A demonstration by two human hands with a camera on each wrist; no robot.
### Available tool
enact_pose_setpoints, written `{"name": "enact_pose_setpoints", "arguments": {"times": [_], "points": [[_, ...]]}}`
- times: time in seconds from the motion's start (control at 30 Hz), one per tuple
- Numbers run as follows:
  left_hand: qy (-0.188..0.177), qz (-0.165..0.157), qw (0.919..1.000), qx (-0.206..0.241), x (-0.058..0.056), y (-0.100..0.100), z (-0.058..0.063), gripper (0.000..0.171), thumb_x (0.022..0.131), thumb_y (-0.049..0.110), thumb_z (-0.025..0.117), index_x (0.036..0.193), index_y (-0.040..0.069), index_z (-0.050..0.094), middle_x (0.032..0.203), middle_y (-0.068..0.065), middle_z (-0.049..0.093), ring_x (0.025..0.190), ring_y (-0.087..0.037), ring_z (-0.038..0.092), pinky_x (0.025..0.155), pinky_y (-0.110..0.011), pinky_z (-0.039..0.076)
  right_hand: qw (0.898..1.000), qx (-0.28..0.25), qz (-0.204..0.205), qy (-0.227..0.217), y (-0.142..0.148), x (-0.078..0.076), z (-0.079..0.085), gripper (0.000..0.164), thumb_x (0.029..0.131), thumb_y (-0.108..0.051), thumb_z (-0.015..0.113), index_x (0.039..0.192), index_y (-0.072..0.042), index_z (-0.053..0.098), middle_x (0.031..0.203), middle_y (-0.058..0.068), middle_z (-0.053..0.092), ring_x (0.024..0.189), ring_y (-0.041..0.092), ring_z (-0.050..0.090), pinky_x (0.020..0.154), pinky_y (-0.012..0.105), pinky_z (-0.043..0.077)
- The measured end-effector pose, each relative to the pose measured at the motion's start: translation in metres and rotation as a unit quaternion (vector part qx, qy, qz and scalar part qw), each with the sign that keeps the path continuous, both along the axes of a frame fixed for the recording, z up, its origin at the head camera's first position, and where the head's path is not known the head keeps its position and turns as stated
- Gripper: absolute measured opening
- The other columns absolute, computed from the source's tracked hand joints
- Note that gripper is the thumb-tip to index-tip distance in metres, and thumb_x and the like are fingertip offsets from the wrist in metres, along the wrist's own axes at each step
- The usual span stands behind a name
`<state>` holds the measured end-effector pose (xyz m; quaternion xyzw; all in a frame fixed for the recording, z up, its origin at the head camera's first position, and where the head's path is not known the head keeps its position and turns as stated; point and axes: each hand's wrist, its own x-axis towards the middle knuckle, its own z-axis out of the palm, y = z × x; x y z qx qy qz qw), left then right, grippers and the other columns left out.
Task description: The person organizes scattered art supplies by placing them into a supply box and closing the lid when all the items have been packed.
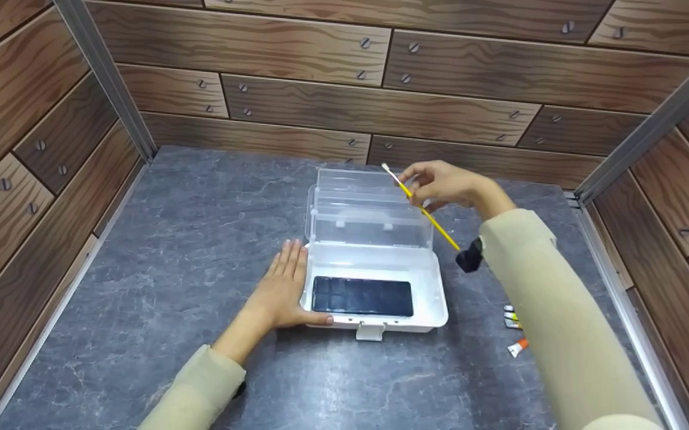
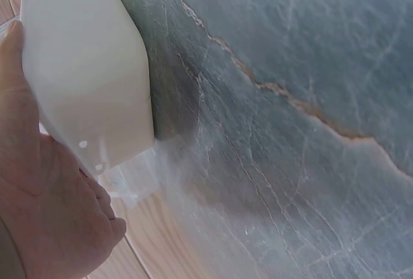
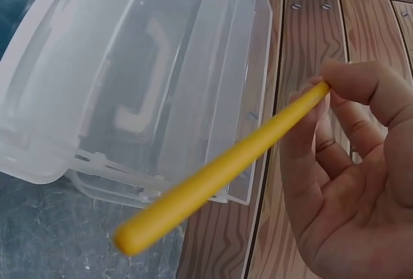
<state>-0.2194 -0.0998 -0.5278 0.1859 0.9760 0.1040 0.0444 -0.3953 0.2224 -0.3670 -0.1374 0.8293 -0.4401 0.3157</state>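
My right hand (image 1: 443,184) pinches a yellow paintbrush (image 1: 440,230) between thumb and fingertips, above the raised clear lid. The brush slants, its pale tip up and left, its handle end down and right; in the right wrist view the yellow handle (image 3: 213,172) points toward the camera. My left hand (image 1: 284,292) rests on the white plastic box (image 1: 437,298), fingers straight along its left side and thumb over the front rim. Inside the box lies a dark, flat rectangular case (image 1: 362,297). The clear lid (image 1: 374,206) stands hinged back behind the box.
Several small paint tubes (image 1: 517,346) lie on the grey marbled table (image 1: 201,221) to the right, partly covered by the right sleeve. A white latch (image 1: 370,332) juts from the box front. Wood-patterned walls (image 1: 296,48) enclose the table at the back and sides.
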Motion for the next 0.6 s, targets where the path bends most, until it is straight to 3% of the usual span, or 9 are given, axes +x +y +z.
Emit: {"name": "enact_pose_setpoints", "arguments": {"times": [0.6], "points": [[-0.001, 0.0, 0.9999, 0.011, -0.002, -0.002, -0.002, 0.15, 0.06, 0.099, 0.048, 0.158, -0.002, -0.003, 0.164, -0.022, -0.011, 0.153, -0.038, -0.007, 0.125, -0.046, 0.004, 0.995, 0.047, 0.063, 0.061, -0.041, -0.022, 0.0, 0.037, 0.09, 0.001, 0.067, 0.124, -0.013, 0.061, 0.096, 0.006, 0.062, 0.084, 0.022, 0.063, 0.073, 0.035, 0.06]]}}
